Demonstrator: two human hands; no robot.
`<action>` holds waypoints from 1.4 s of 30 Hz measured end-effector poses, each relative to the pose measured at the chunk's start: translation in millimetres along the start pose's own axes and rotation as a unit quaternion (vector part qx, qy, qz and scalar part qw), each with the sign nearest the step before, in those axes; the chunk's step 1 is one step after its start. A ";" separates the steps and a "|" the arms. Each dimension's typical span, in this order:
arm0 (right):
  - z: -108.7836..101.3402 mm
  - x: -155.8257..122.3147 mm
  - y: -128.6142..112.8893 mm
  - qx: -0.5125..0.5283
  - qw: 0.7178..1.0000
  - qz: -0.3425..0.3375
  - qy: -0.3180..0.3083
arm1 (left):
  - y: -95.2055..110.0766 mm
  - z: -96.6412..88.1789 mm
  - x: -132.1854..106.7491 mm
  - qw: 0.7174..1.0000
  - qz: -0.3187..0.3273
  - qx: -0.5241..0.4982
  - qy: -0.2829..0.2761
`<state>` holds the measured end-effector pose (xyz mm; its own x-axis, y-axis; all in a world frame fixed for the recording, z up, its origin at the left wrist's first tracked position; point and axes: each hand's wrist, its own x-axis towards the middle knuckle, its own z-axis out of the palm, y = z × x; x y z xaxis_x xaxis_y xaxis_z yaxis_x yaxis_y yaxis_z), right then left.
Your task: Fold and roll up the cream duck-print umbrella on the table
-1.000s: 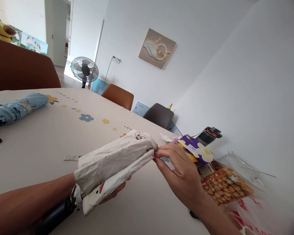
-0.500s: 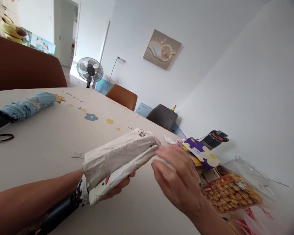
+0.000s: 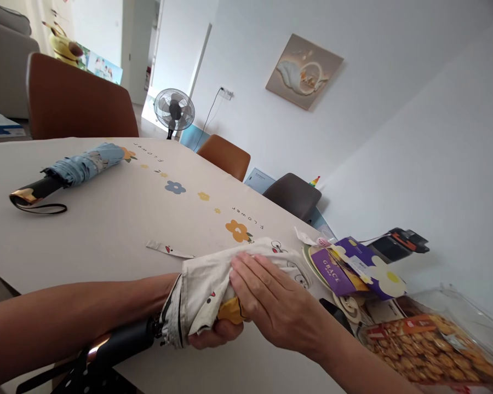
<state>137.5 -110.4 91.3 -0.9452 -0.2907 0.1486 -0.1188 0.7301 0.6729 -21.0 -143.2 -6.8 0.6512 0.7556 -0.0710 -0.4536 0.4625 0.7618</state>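
A white folding umbrella (image 3: 207, 273) with cartoon faces and a black handle lies across my left hand (image 3: 217, 335). That hand is wrapped around it from below, and only its fingers show past the cloth. Pressed flat over the folded canopy is my right hand (image 3: 271, 301), its fingers stretched out and side by side. The umbrella's closing strap (image 3: 168, 250) sticks out to the left above the tabletop. A bit of yellow print shows between the two hands. On the far left of the table, a furled blue umbrella (image 3: 88, 164) rests with its wrist loop.
Purple boxes (image 3: 353, 268), a clear container of cookies (image 3: 431, 350) and a black object (image 3: 339, 314) crowd the table's right side. Brown chairs (image 3: 82, 98) and a dark chair (image 3: 293, 194) stand along the far edge. A fan (image 3: 175, 109) is behind the table.
My right hand has come down and left onto the umbrella's canopy, where before it hovered at its right end. The view has swung left, showing more of the blue umbrella.
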 end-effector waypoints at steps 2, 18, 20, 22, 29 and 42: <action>-4.7 7.2 -0.7 0.003 1.000 0.000 -0.030 | 5.3 7.4 0.0 0.985 -0.120 0.012 -0.120; -21.7 5.9 1.7 -0.027 0.978 0.077 -0.193 | 23.2 -7.7 1.2 0.982 -0.026 0.162 -0.089; -23.2 -1.6 6.5 -0.036 0.969 0.102 -0.222 | 36.4 -10.7 -2.3 0.983 0.024 0.140 0.120; -24.2 -10.0 10.8 -0.033 0.955 0.133 -0.264 | 45.3 -8.6 -7.9 0.921 0.132 0.161 0.329; -26.0 -20.1 13.2 0.027 0.895 0.271 -0.353 | 12.5 34.0 -20.4 0.572 0.513 0.630 0.112; 5.5 -23.7 -21.2 0.179 0.815 0.389 -0.391 | -7.3 14.1 1.5 0.444 0.314 0.822 0.172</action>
<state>160.8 -115.6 69.5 -0.6649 0.7268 -0.1724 0.6599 0.6797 0.3204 -8.2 -151.9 -3.4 0.4514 0.6530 0.6081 0.7598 -0.6386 0.1217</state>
